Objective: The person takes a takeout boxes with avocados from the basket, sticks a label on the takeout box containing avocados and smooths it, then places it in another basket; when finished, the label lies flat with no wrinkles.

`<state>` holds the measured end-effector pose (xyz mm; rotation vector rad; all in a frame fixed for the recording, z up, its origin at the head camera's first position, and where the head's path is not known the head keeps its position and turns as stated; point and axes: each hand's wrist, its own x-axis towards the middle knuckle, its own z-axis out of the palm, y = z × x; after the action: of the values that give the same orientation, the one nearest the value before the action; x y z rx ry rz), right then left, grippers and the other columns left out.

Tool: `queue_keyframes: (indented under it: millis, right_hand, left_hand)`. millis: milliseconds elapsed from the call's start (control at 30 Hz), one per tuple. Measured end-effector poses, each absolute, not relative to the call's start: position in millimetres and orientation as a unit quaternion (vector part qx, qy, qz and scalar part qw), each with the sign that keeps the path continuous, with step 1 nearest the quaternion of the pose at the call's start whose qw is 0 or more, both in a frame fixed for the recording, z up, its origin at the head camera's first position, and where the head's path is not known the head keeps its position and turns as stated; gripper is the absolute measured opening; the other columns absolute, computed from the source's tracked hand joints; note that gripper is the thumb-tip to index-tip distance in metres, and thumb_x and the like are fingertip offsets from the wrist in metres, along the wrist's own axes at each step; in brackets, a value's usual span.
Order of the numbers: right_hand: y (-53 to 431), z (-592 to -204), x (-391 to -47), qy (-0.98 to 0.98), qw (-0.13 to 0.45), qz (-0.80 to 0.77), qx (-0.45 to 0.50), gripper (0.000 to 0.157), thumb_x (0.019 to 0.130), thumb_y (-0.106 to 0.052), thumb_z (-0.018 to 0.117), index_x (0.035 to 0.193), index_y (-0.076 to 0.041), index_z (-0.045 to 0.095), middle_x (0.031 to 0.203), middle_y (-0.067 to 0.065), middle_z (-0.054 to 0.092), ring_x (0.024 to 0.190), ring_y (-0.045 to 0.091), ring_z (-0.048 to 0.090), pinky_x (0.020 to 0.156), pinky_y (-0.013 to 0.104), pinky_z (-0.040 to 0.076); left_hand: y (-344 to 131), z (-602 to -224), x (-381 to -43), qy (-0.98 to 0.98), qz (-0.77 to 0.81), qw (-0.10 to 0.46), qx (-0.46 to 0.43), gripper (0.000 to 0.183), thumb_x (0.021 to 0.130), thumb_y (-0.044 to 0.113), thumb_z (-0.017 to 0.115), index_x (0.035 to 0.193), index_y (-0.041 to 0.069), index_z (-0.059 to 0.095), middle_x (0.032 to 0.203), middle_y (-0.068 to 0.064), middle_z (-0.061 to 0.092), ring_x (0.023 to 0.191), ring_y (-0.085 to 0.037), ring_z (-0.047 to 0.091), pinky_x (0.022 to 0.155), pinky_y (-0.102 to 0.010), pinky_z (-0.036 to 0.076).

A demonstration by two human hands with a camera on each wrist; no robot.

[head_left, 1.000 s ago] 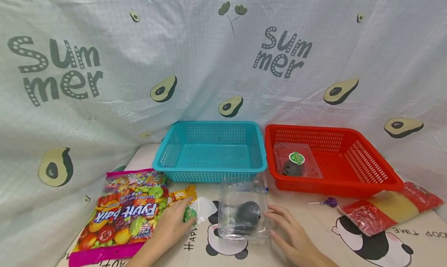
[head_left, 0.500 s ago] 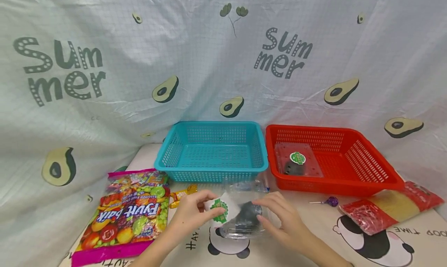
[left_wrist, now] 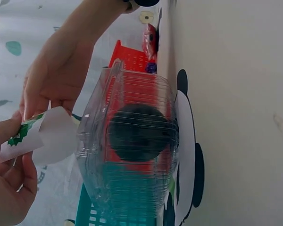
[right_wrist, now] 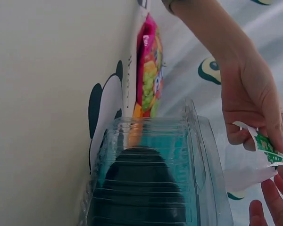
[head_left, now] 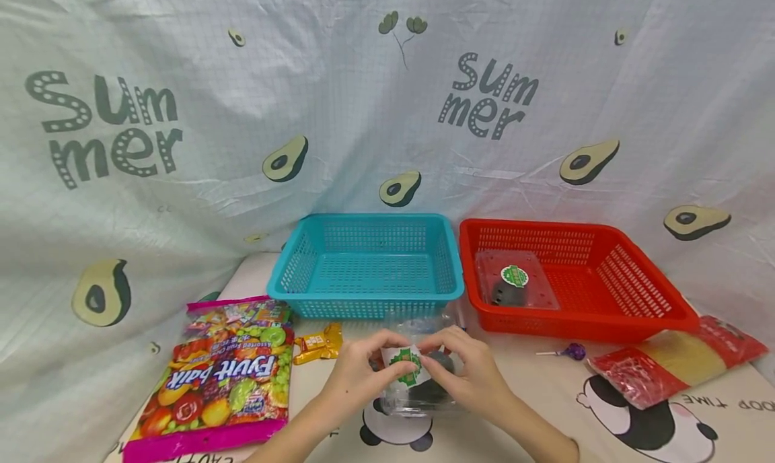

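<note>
Above a clear plastic clamshell box (head_left: 418, 409), my left hand (head_left: 357, 369) pinches a white backing sheet bearing a round green label sticker (head_left: 409, 367). My right hand (head_left: 469, 375) meets it from the other side, thumb and index finger pinching the sticker's edge. In the left wrist view the white sheet (left_wrist: 56, 136) hangs bent below the fingers. Inside the box sits a dark rounded fruit (left_wrist: 139, 132), partly hidden by my hands in the head view. The box's lid (head_left: 418, 323) is folded back toward the blue basket.
A blue basket (head_left: 366, 296) and a red basket (head_left: 581, 325) stand behind; the red one holds a stickered clear box (head_left: 514, 281). To the left lie a fruit candy bag (head_left: 212, 375) and an orange packet (head_left: 319, 344). A lollipop (head_left: 574, 351) and a red noodle-like packet (head_left: 675, 362) lie right.
My left hand has lifted the sticker sheet from the table left of the box and brought it right, over the box. My right hand has left the box's side and reached the sticker.
</note>
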<state>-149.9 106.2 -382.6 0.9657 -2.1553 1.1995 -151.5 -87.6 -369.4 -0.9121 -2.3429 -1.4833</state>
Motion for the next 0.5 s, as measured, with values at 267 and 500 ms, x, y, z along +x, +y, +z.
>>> queue_keyframes:
  millis: [267,500]
  right_hand:
    - [103,-387,-149,-0.789,0.214,0.467,0.337,0.013,0.079,-0.012,0.066,0.090,-0.017,0.063,0.082,-0.005,0.065,0.068,0.003,0.053,0.058,0.022,0.047]
    - [102,-387,-147,-0.797,0.211,0.480,0.301,0.009,0.078,-0.013,0.068,0.083,-0.020,0.064,0.080,-0.007,0.064,0.065,0.003,0.052,0.053,0.022,0.046]
  left_hand:
    - [-83,-372,-151,-0.766,-0.531,0.153,-0.327,0.020,0.074,0.014,0.070,0.092,0.011,0.063,0.082,-0.003,0.067,0.049,0.001,0.046,0.041,-0.021,0.041]
    - [-83,-353,-141,-0.767,-0.537,0.139,-0.322,0.019,0.073,0.005,0.070,0.089,0.003,0.062,0.062,-0.005,0.058,0.044,0.001,0.036,0.039,-0.018,0.036]
